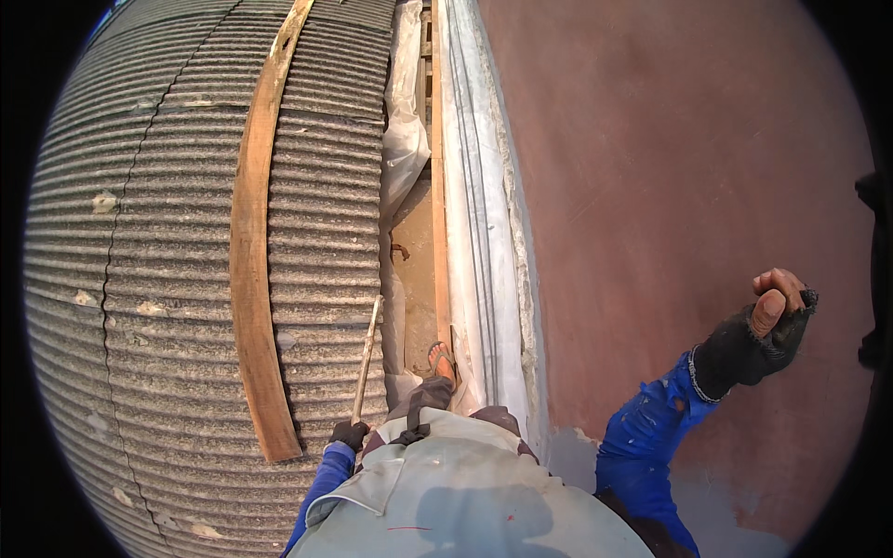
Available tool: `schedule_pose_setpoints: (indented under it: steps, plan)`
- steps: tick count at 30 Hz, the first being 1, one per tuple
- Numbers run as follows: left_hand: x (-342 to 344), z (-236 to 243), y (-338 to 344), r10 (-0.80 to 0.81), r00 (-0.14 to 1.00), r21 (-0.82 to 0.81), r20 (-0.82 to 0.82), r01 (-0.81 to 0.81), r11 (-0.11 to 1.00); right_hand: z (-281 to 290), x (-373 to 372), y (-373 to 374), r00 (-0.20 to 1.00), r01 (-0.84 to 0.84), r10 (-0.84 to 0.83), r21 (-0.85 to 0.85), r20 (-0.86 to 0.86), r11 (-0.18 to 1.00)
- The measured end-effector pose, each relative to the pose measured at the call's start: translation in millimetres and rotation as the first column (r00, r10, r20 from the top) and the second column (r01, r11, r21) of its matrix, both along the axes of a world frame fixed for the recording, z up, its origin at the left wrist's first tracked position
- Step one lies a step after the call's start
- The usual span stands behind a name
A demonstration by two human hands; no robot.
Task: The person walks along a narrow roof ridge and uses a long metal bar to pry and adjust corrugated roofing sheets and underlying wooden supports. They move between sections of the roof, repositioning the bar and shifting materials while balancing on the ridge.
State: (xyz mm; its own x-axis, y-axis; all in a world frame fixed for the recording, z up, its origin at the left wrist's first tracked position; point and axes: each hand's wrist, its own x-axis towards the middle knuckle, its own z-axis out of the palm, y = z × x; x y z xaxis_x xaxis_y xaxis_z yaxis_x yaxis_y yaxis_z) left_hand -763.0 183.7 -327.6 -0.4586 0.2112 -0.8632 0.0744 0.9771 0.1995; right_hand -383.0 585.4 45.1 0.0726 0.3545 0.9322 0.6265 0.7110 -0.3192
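Observation:
My left hand [350, 434], in a dark glove, is closed around the lower end of a thin wooden stick [368, 358]. The stick points away from me, over the edge of the corrugated roof sheets [186, 325]. Off to the right, my right hand [770, 325] is held out in front of a smooth reddish-brown surface [642, 186]. It wears a black fingerless glove; the fingers are curled in and the thumb is bent against them. Whether anything small sits inside that grip is hidden. I cannot tell whether this hand touches the surface.
A long wooden plank [253, 232] lies on the roof sheets. Between roof and reddish surface runs a narrow gap with crumpled plastic sheeting [406, 139], a thin wooden strip [438, 232] and a pale ledge [488, 232] with dark lines. My sandalled foot [441, 361] stands in the gap.

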Motion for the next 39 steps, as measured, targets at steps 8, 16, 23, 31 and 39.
schedule_pose_setpoints:
  steps: [8, 16, 23, 31, 39]
  plan:
    - [-52.7, 21.4, 72.6, 0.029, 0.996, 0.003, -0.090, -0.029, 1.000, -29.6, 12.3, 70.7, 0.802, 0.493, -0.536, 0.217, 0.262, 0.843]
    - [-109.6, 15.2, 162.3, -0.003, 0.985, 0.015, -0.172, 0.006, 1.000, -9.3, -35.4, 155.7, 0.830, 0.089, 0.074, 0.263, -0.553, 0.961]
    - [-194.3, 6.8, 313.2, 0.029, 0.977, -0.042, -0.210, -0.039, 0.998, -21.4, -163.6, 359.6, 0.988, 0.038, -0.034, 0.025, -0.148, 0.999]
    - [-253.8, 18.9, 442.8, -0.059, 0.984, 0.035, -0.170, 0.066, 0.997, -40.8, -180.2, 453.7, 0.826, 0.336, -0.436, 0.309, 0.357, 0.890]
    - [-308.3, -20.1, 536.7, -0.671, 0.730, 0.016, -0.127, 0.678, 0.735, -49.3, -177.4, 461.1, 0.737, 0.516, -0.636, 0.416, 0.229, 0.749]
